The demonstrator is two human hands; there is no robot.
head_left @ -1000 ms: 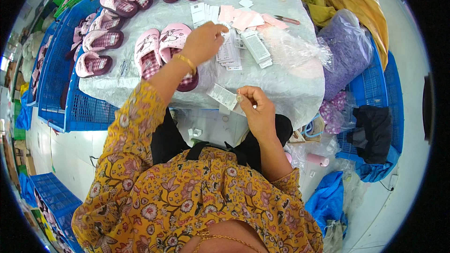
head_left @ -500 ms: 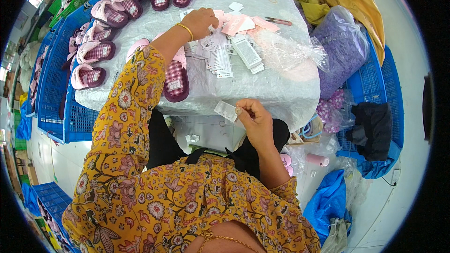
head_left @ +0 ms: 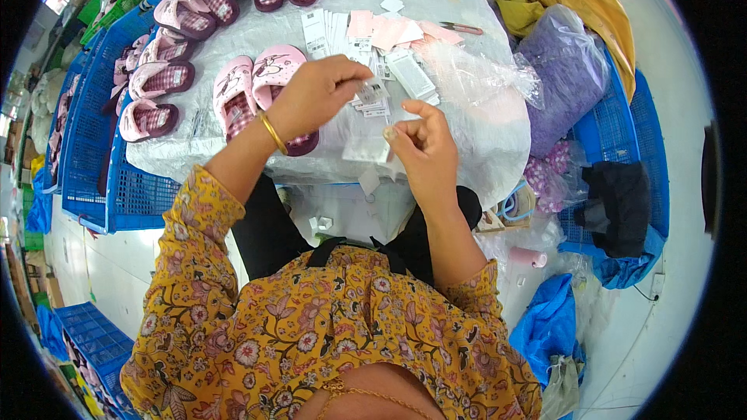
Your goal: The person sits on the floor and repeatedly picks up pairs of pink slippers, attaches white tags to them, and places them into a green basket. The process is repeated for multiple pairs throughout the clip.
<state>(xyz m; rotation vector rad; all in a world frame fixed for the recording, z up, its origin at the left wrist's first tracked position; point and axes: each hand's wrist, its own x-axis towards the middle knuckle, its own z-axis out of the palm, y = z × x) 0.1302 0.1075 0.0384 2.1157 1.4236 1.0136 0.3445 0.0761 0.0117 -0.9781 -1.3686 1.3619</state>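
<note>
My left hand [head_left: 317, 95], with a gold bangle at the wrist, pinches a small printed label [head_left: 372, 92] above the table. My right hand [head_left: 426, 152] is open, its thumb and index finger apart. A blurred clear rectangular piece [head_left: 364, 149] lies beside the right thumb tip; I cannot tell whether it touches the thumb. A pair of pink slippers [head_left: 278, 67] with dark red checked insoles sits under and beside my left forearm, partly hidden. Beyond my hands are printed white tags [head_left: 314, 34], a stack of white cards [head_left: 412, 74] and pink cards [head_left: 389, 31].
More pink slippers [head_left: 159, 79] line the table's left and far edges. Thread snips [head_left: 461, 28] and clear plastic bags [head_left: 482, 78] lie at the right. Blue crates [head_left: 140, 202] flank the table. A small white piece [head_left: 369, 181] shows below the table's near edge.
My left hand has come back from the far paper pile toward me with a label. My right hand has moved up, and its fingers have opened from the clear piece they pinched.
</note>
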